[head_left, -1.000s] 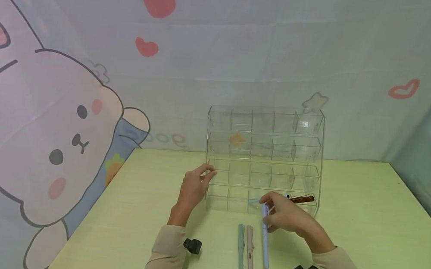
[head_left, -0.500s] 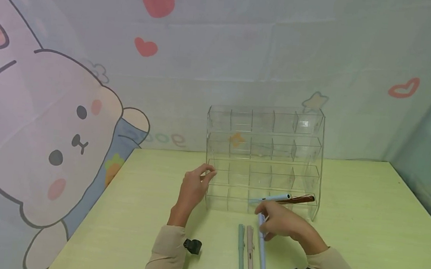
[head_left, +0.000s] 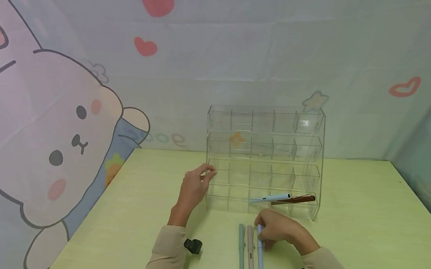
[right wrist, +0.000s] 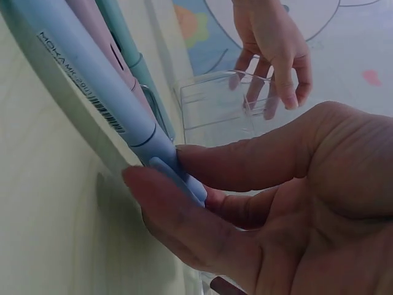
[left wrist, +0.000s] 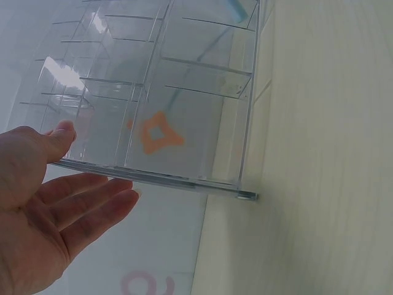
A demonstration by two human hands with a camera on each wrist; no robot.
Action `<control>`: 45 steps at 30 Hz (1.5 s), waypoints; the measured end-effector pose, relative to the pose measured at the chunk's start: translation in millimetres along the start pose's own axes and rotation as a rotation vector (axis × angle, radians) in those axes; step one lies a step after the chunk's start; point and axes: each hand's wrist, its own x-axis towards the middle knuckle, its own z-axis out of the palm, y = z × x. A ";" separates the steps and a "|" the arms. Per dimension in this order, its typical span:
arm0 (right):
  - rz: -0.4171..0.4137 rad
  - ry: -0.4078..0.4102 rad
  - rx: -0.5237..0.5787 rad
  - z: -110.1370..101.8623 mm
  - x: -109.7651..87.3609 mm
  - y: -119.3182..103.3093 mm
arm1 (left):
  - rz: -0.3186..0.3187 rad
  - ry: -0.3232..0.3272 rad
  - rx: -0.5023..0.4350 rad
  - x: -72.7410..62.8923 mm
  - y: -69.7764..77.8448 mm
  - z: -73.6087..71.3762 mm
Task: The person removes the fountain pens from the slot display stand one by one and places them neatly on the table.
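A clear plastic organizer [head_left: 264,132] with tiered, divided compartments stands on the table. At its left side my left hand [head_left: 195,186] grips the side wall, thumb on one face and fingers on the other, as the left wrist view shows. My right hand [head_left: 282,229] pinches a light blue pen [right wrist: 92,80] near its clip end. That pen lies at or just above the table, beside a pink pen [head_left: 250,259] and a green pen [head_left: 241,258], all roughly parallel. In the organizer's lowest row, a pale blue pen [head_left: 276,198] and a dark brown pen [head_left: 303,199] lean at a slant.
The yellow-green table [head_left: 365,235] meets a printed cloth backdrop [head_left: 357,122] behind the organizer. Black wrist cameras [head_left: 193,246] sit at both sleeves. Table surface extends to the left and right of the organizer.
My right hand has moved down toward the front of the table with the light blue pen, bringing it alongside the pink pen. The left hand has stayed in place on the organizer.
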 end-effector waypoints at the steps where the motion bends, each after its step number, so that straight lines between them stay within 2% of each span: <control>1: -0.003 -0.002 -0.013 0.2 0.4 0.7 | 0.000 0.001 -0.001 -0.2 -0.1 0.0; 9: -0.033 -0.014 -0.092 -0.3 1.6 3.6 | 0.001 0.004 0.004 -0.6 -0.1 0.0; 15: -0.049 -0.012 -0.103 1.0 1.5 2.5 | 0.014 0.010 0.005 -0.1 0.2 -0.1; 21: -0.022 0.003 -0.117 3.7 0.5 0.2 | 0.012 0.002 0.003 -0.4 -1.3 0.3; 31: -0.005 0.002 -0.204 4.8 2.3 -1.1 | 0.014 0.002 0.009 0.4 -0.3 0.1; 45: -0.017 0.002 -0.261 4.3 1.1 -2.7 | -0.008 -0.002 0.009 -1.1 1.9 -0.8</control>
